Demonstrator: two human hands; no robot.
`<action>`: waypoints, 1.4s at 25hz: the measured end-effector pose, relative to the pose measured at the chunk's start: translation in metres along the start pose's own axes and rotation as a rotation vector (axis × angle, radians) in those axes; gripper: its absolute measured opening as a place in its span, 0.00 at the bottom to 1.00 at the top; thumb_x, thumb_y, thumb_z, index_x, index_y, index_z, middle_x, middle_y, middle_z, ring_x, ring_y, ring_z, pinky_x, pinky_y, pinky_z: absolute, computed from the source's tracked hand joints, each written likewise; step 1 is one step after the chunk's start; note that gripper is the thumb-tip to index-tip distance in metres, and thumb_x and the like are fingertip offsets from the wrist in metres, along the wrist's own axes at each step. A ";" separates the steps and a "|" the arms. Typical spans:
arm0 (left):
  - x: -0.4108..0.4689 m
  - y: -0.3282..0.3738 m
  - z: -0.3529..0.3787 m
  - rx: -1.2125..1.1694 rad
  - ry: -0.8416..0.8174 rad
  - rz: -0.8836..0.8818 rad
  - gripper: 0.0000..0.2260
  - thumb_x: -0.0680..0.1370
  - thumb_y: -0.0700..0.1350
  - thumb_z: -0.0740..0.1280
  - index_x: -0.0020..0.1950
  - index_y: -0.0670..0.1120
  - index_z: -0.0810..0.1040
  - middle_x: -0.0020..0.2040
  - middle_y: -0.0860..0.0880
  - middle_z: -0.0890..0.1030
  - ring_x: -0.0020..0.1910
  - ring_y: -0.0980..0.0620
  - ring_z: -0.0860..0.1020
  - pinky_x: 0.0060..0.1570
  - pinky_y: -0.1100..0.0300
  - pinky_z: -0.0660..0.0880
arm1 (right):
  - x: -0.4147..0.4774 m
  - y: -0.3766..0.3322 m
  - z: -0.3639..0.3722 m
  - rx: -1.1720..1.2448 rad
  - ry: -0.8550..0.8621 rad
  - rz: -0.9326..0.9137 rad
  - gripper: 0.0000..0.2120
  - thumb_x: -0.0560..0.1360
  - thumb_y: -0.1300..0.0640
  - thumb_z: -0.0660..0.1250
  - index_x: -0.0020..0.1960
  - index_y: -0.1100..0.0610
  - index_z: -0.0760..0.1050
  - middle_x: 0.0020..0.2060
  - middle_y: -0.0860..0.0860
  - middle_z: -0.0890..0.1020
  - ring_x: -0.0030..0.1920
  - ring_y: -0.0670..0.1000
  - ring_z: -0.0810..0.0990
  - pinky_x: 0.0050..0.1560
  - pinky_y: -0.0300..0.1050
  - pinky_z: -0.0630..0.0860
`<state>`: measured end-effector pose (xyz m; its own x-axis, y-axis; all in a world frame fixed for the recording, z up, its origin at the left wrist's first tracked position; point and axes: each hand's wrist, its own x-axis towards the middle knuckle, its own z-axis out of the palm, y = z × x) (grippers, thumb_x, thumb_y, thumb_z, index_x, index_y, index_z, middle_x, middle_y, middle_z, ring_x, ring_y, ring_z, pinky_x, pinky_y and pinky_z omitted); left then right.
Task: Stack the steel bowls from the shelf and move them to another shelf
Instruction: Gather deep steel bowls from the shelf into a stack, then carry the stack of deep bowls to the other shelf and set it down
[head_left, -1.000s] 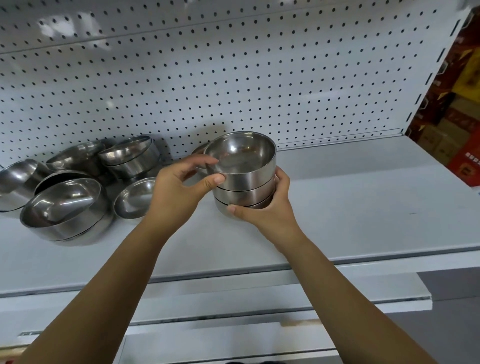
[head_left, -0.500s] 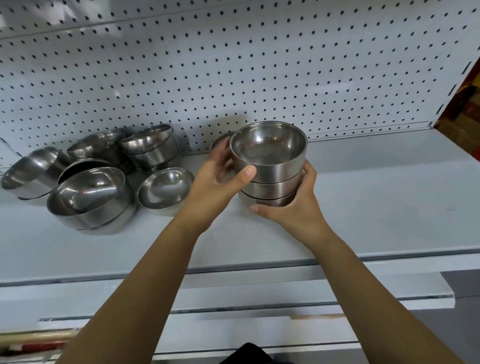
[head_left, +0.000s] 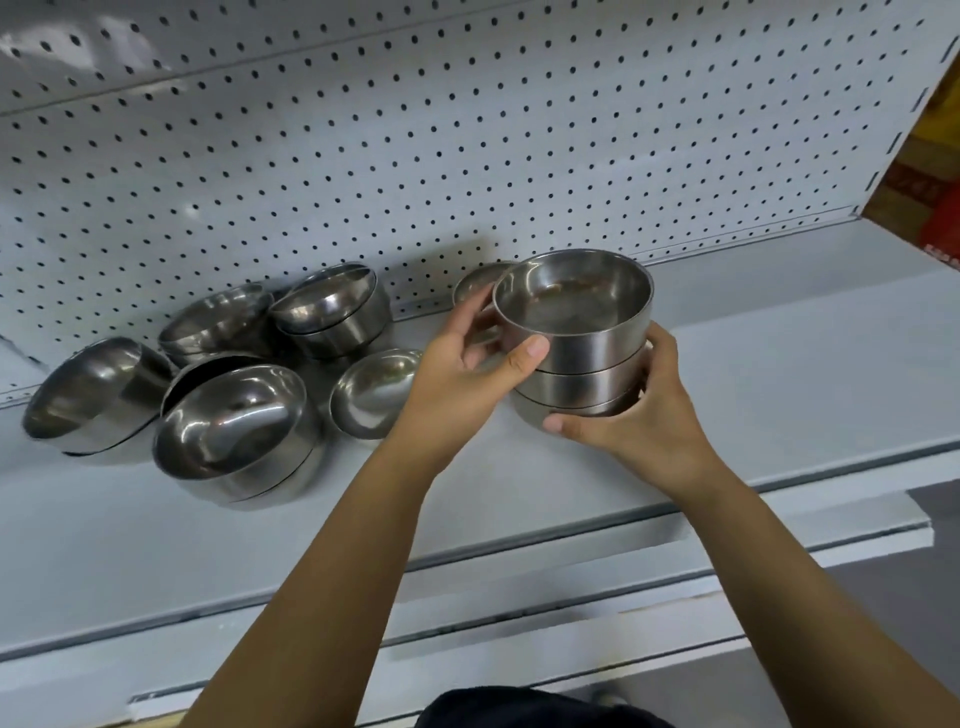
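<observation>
A stack of three steel bowls (head_left: 582, 353) sits nested and upright near the middle of the grey shelf (head_left: 779, 374). My left hand (head_left: 457, 364) grips its left side, thumb on the top bowl's wall. My right hand (head_left: 639, 415) wraps the lower bowls from the right and front. Another small bowl (head_left: 470, 283) shows partly behind my left hand. To the left lie several loose steel bowls: a small one (head_left: 371, 392), a large tilted pair (head_left: 234, 426), a nested pair by the pegboard (head_left: 332, 306), one more (head_left: 213, 322) and one on its side (head_left: 88, 389).
A white pegboard (head_left: 467, 130) backs the shelf. Lower shelf edges (head_left: 519, 623) jut out below my arms. Red and yellow cartons (head_left: 930, 171) stand beyond the shelf's right end.
The view has swung left, so the stack and bowls sit further right in frame. Both hands keep their hold on the stack, which stays in the same spot on the shelf.
</observation>
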<state>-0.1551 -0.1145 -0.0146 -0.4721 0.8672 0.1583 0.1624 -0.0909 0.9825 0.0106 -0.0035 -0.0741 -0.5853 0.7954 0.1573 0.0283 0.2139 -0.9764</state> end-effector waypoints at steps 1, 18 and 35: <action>-0.003 -0.001 -0.001 0.000 -0.005 0.011 0.29 0.78 0.45 0.74 0.77 0.51 0.68 0.69 0.53 0.79 0.69 0.53 0.77 0.71 0.49 0.73 | -0.005 -0.001 0.002 -0.001 0.013 0.002 0.57 0.56 0.52 0.90 0.75 0.42 0.58 0.66 0.37 0.74 0.64 0.40 0.78 0.61 0.42 0.79; -0.015 0.044 0.134 -0.073 -0.542 0.166 0.29 0.68 0.59 0.75 0.69 0.63 0.73 0.67 0.67 0.77 0.64 0.62 0.78 0.49 0.71 0.78 | -0.147 -0.043 -0.108 -0.133 0.622 0.030 0.59 0.56 0.54 0.90 0.77 0.43 0.59 0.69 0.41 0.77 0.68 0.42 0.78 0.69 0.50 0.78; -0.092 0.105 0.464 -0.249 -1.059 0.278 0.31 0.70 0.50 0.76 0.70 0.47 0.72 0.66 0.54 0.81 0.65 0.58 0.78 0.68 0.50 0.75 | -0.334 -0.050 -0.337 -0.180 1.163 0.129 0.58 0.55 0.50 0.90 0.77 0.44 0.61 0.68 0.43 0.78 0.68 0.47 0.79 0.64 0.58 0.81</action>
<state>0.3077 0.0234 0.0290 0.5472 0.7698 0.3285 -0.0861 -0.3386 0.9370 0.4779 -0.0892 -0.0284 0.5163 0.8351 0.1899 0.2011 0.0973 -0.9747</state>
